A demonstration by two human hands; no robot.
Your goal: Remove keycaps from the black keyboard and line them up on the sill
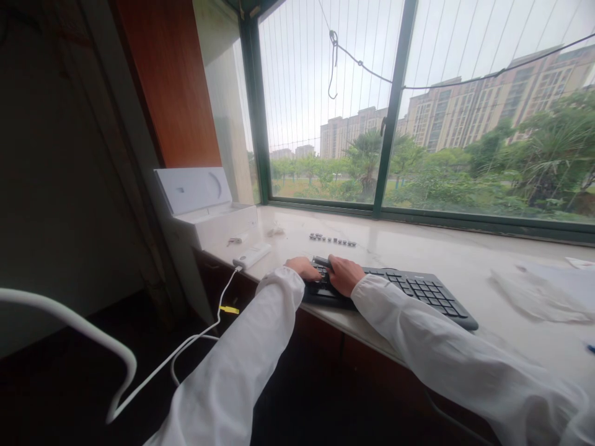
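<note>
A black computer keyboard (425,292) lies along the front edge of the white ledge. My left hand (303,268) reaches over its left end, fingers stretched out and touching the keys. Beside it, my right hand (344,274) is closed around a slim dark tool (321,262), whose kind I cannot make out; it points left above the keys. Both hands hide part of the keyboard's left half. Just behind the keyboard, several loose dark keycaps (334,240) lie in rows on the ledge.
A white power strip (251,255) with a white cord (214,322) and yellow tag (229,310) sits at left. Behind it stand small keys (237,239) and an open white box (218,223). Clear plastic wrap (534,294) lies at right. The window (325,124) closes off the back.
</note>
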